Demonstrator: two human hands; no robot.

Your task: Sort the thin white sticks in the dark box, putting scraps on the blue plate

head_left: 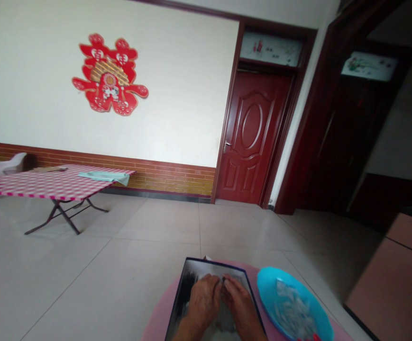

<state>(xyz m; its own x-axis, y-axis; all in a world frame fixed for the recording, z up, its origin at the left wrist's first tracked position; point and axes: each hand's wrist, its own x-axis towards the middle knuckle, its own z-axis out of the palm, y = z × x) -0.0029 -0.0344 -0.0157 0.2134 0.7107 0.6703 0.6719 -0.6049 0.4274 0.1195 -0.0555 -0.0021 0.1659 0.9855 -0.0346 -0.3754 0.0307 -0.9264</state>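
My left hand (205, 297) and my right hand (239, 303) are over an open shallow box (182, 279) with a dark rim and a pale inside. Their fingertips come together near its middle. Between them shows a small dark piece (223, 280), too small to name, pinched by my right fingers. My left fingers are curled closed beside it; whatever they hold is hidden. Thin dark strips (188, 286) lie along the box's left side. Right of the box, a blue plastic basin (268, 284) holds many clear plastic-looking pieces (293, 305).
Box and basin stand on a round pink tabletop (159, 310). A folding table (54, 184) with a red-checked cover and a pale green cloth (104, 176) is at the left. A brown box-like piece of furniture (394, 274) stands right. A red door (251, 137) is shut beyond.
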